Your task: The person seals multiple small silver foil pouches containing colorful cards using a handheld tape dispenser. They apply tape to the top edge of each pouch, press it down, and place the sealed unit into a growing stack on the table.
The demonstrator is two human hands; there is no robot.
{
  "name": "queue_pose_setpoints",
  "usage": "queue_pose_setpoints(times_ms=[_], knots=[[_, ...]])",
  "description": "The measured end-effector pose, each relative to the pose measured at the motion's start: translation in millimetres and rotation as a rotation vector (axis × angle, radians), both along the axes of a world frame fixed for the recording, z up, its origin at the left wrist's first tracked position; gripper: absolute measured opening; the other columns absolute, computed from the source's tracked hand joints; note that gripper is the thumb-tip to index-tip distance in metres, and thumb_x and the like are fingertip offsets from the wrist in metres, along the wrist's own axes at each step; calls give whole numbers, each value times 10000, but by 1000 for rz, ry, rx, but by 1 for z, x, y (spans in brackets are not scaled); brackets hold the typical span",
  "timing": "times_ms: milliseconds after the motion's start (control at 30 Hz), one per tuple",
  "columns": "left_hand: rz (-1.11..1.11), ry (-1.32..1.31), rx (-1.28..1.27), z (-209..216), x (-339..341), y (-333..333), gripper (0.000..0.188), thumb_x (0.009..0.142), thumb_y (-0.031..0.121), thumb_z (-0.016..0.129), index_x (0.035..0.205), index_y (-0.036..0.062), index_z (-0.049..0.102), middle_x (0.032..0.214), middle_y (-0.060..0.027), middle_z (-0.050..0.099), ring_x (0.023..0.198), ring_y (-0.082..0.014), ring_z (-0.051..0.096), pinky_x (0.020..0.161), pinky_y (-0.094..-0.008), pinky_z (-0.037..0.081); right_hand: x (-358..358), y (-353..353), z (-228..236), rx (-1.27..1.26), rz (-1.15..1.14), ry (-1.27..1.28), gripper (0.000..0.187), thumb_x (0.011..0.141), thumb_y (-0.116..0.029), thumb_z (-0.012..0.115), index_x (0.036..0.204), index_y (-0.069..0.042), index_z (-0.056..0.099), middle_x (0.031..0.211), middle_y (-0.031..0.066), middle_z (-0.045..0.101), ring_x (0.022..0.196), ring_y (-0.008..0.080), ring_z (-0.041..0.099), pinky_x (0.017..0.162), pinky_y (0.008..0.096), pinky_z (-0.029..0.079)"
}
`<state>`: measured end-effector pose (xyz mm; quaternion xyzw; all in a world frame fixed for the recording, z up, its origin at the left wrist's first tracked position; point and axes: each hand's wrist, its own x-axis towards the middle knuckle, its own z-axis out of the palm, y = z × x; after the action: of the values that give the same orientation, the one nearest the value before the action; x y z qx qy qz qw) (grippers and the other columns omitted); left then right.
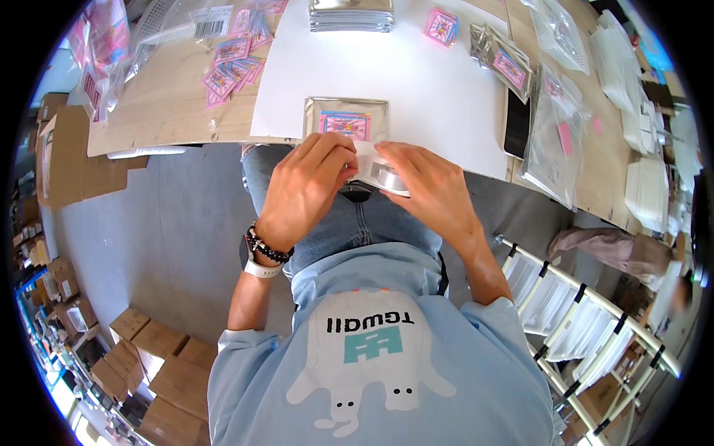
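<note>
Just off the table's near edge, my right hand [433, 184] grips a white roll [388, 178] with a round, greyish inner part; whether it carries tape or stickers I cannot tell. My left hand [316, 175] is closed, its fingertips pinched at the roll's left side, apparently on the loose strip. A flat silver foil pouch [311, 111] lies directly beyond both hands on a white sheet [416, 97]. On that pouch rests a pink and blue printed card [345, 123], its lower part hidden by my fingers.
At the far side are stacked silver pouches [351, 21] and a pile of pink cards [441, 27]. More cards [232, 74] are scattered left. To the right lie foil packets [506, 63], a phone [516, 126] and clear bags [554, 152]. A pipe-frame rack [587, 297] stands behind right.
</note>
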<state>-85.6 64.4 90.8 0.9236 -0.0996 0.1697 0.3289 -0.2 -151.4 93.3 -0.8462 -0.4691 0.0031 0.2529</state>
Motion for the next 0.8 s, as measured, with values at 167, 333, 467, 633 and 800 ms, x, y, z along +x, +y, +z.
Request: queue_pose_setpoints(times_ms=[167, 333, 467, 633, 800], knots=[[25, 48, 4, 27, -8, 16, 232, 786, -39, 757, 964, 27, 625, 1011, -94, 667, 901, -308, 658, 785, -399, 542, 11, -3, 5, 2, 47, 21, 675, 703, -115, 873, 1318, -102, 594, 1180, 62, 706, 1056, 265, 709, 866, 385, 584], [71, 290, -106, 29, -5, 63, 117, 926, 15, 687, 1000, 9, 596, 920, -143, 650, 865, -325, 643, 769, -378, 523, 47, -29, -11, -49, -18, 42, 699, 694, -129, 898, 1324, -102, 597, 1193, 87, 710, 1061, 289, 708, 875, 398, 578], [-93, 407, -180, 5, 25, 80, 117, 996, 91, 648, 1059, 18, 582, 888, -136, 650, 841, -280, 639, 781, -371, 513, 68, -37, -23, -2, -55, 271, 677, 706, -68, 892, 1319, -96, 606, 1216, 102, 716, 1066, 309, 712, 906, 381, 574], [30, 540, -247, -22, 41, 106, 191, 1031, 134, 648, 1162, 39, 547, 928, -92, 660, 899, -222, 660, 830, -351, 527, 91, -60, -42, 60, -102, 549, 675, 717, -21, 882, 1327, -72, 599, 1263, 104, 700, 1154, 312, 682, 992, 369, 535], [2, 538, -287, -47, 45, 108, 185, 1046, 137, 630, 1187, 48, 550, 994, -94, 661, 944, -216, 654, 868, -345, 522, 68, -46, -40, 184, -214, 80, 528, 755, -1, 855, 1235, -40, 637, 1199, 129, 680, 1106, 286, 664, 973, 367, 518]])
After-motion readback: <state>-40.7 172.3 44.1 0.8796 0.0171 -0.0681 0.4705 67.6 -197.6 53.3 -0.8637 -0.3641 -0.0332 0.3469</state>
